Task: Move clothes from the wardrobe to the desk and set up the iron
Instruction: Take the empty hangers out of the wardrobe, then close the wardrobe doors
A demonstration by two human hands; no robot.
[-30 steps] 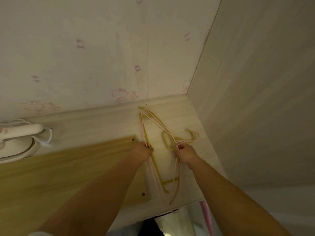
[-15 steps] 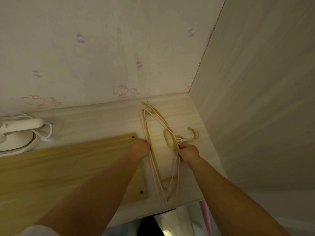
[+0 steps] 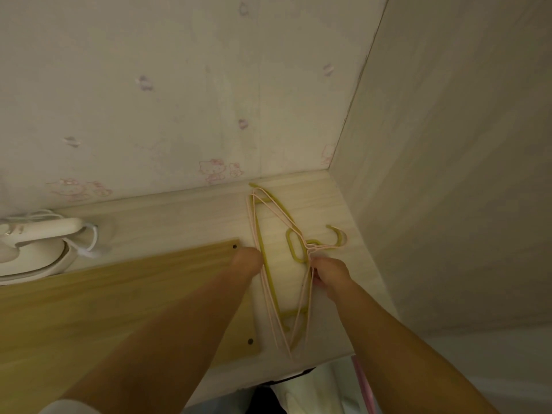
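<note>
Pale wallpaper printed with faint pink cartoon cats backs a light wood-grain desk [image 3: 185,216], and a plain panel closes off its right end to form a corner. On the desk's near part lies a darker yellowish wooden board [image 3: 104,300] with two small dark screw holes along its right edge.

A bundle of clothes hangers [image 3: 270,264], several thin pink ones and a thicker olive-yellow one, lies flat in the right rear corner of the desk, between the board's right edge and the side panel. Their far tips reach almost to the back edge under the wallpaper, their near tips come close to the front edge, and the hooks point toward the side panel.

The left hand [image 3: 246,261] rests at the board's far right corner, its fingers curled down against the long straight bars of the hangers; whether it actually grips them cannot be told, since the fingertips are hidden. The right hand [image 3: 330,271] pinches the necks of the hangers just below the hooks, fingers bunched round the thin wires.

At the left rear of the desk sits a white iron [image 3: 33,249], its white cord [image 3: 89,243] looped beside the handle. Below the front edge, light fabric and a pink strip show, too blurred to identify.
</note>
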